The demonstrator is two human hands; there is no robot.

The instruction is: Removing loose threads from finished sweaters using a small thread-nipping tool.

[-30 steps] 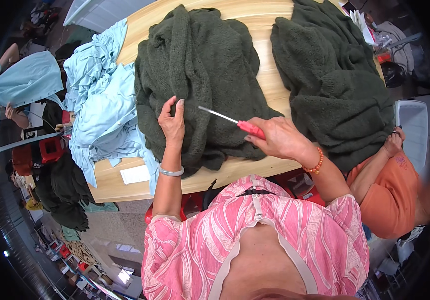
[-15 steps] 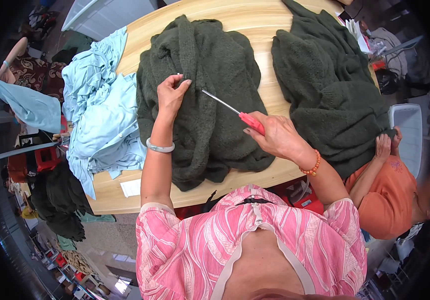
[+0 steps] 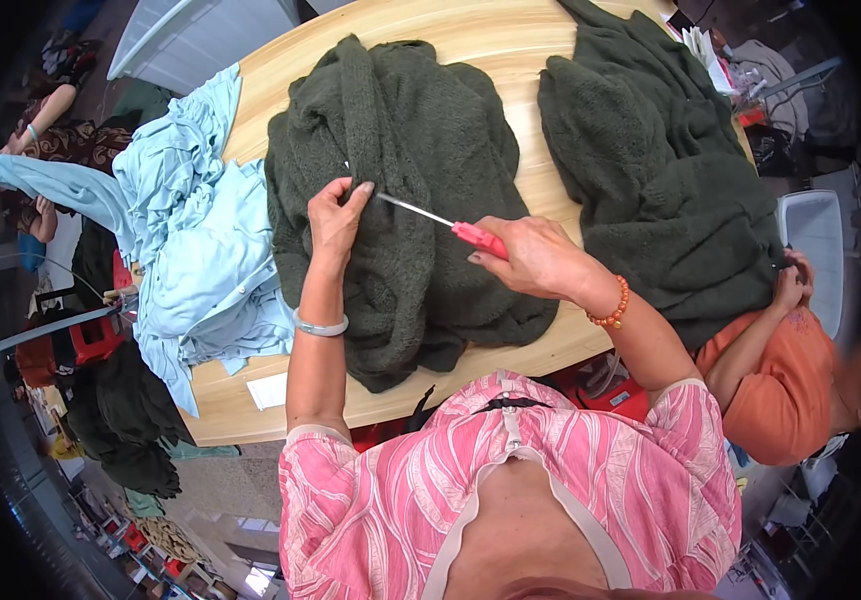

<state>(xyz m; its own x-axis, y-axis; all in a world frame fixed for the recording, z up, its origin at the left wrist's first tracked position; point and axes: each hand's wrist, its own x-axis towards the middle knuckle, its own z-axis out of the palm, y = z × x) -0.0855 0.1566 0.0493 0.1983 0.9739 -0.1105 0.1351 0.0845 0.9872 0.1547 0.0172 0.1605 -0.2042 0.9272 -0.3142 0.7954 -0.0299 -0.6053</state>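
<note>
Spread on the table before me is a dark green knit garment, fuzzy and heaped in folds. My left hand pinches a fold of it between thumb and fingers. A tiny white speck or tag shows just beyond those fingertips. My right hand is closed around the red handle of a thin metal-shafted tool. Its tip points left and lies close to my left thumb, over the knit; whether it touches the cloth I cannot tell. The shape of the tip is too small to make out.
Light blue garments are piled on the left of the wooden table. A second dark green knit lies at right, where a co-worker's hands hold its edge. A grey bin stands behind; a white bin is far right.
My right hand has moved left and slightly up, bringing the tool's tip nearer my left thumb. My left hand has shifted a little down and left. The far-left person's light blue cloth has changed shape.
</note>
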